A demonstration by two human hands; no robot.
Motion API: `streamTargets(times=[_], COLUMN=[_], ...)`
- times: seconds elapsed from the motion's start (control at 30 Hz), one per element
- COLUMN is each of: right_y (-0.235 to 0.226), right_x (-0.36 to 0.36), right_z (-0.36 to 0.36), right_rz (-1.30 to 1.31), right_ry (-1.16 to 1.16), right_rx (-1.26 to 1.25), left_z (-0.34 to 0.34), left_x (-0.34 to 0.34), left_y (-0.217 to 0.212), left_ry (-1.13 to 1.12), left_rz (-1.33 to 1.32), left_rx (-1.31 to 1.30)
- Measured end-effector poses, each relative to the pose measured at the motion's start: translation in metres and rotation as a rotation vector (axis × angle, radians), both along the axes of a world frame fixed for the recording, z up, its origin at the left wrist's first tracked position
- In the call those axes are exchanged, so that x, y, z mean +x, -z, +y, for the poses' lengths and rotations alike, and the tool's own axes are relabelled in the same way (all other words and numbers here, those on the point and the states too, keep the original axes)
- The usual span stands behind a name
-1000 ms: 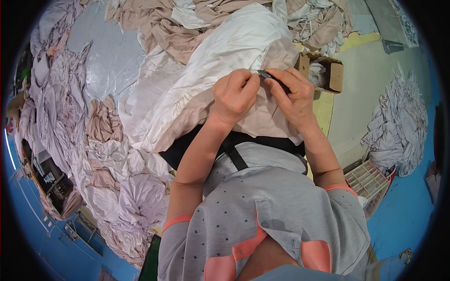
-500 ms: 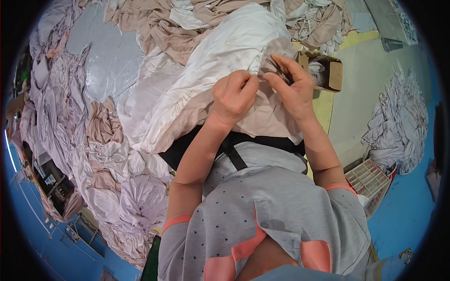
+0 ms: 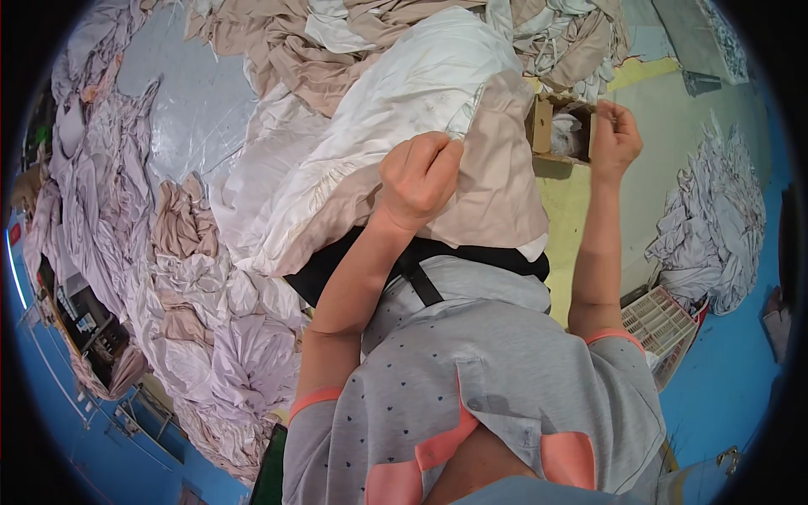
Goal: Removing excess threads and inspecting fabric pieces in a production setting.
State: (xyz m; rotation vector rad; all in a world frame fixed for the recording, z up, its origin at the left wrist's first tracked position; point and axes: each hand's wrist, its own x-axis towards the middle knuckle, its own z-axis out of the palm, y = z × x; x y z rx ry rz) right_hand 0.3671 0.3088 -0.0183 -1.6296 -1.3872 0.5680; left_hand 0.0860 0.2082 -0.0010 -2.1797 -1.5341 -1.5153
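My left hand [image 3: 421, 181] is closed, pinching the seam edge of a white and beige piece of cloth [image 3: 421, 80] that lies across my lap and the table. The cloth's white side faces up on the left, and a beige panel [image 3: 505, 160] spreads to the right of the pinch. Off to the right, my right hand [image 3: 617, 139] is raised beside a small open cardboard box [image 3: 545, 126], its fingers curled. Whatever lies in those fingers is hidden and slightly blurred. Clear plastic [image 3: 566, 133] shows inside the box.
Beige and white cloth [image 3: 311, 59] is heaped at the far side. Pale lilac cloth [image 3: 252, 362] piles up along the left. A grey cloth bundle [image 3: 715, 227] sits at the right, above a plastic crate [image 3: 661, 324]. The floor [image 3: 732, 362] is blue.
My right hand has moved away from the seam, right to the far side of the box. The small dark snips it held no longer show. My left hand keeps its pinch.
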Motion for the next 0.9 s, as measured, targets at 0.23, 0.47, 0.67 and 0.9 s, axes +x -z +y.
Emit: streamTargets(times=[0.23,0.47,0.67,0.9], right_y=[-0.018,-0.061,-0.050,-0.037], right_x=[0.010,-0.107,-0.114,-0.084], right_z=[-0.013,-0.064,-0.060,-0.058], right_rz=[-0.459,0.148,0.147,0.070], right_ry=[-0.104,-0.644,-0.695,-0.489], right_rx=[-0.102,-0.229,-0.415,-0.267], left_z=[-0.008,-0.014,-0.017,-0.021], left_x=[0.005,0.009,0.017,0.014], left_y=[0.003,0.005,0.006,0.007], left_ry=[0.020,0.017,0.037,0.046], left_rz=[0.023,0.046,0.015,-0.003], left_rx=[-0.009,-0.002,0.012,-0.006])
